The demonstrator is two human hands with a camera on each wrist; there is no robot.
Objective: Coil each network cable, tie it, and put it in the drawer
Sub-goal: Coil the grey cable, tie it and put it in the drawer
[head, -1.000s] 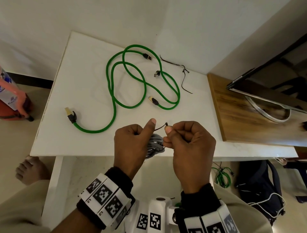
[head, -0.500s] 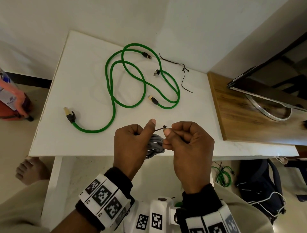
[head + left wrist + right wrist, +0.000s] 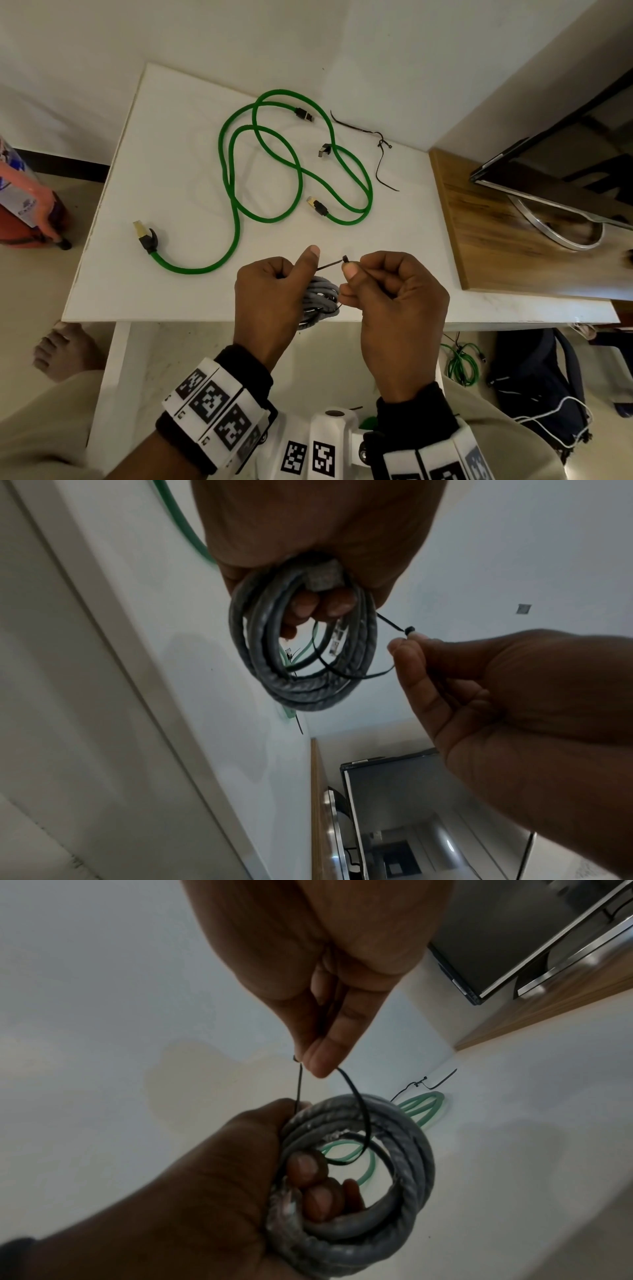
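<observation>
Left hand [image 3: 270,301], fingers curled through a grey network cable [image 3: 320,298] wound into a tight coil of several turns, holds it above the near edge of the white bench [image 3: 191,164]. The sheath looks ribbed and scuffed; a clear plug [image 3: 323,578] lies against the palm, a second plug [image 3: 337,638] hangs inside the ring. A thin black cable tie [image 3: 356,1104] loops through the coil on the side facing the right hand [image 3: 394,308], which pinches the tie's small square head between thumb and forefinger, remaining fingers folded in. The strap runs from that head back to the left thumb. Beyond both hands, two green network cables [image 3: 239,192] with black-and-gold plugs sprawl uncoiled on the bench; further right of them lie spare black ties [image 3: 380,147].
</observation>
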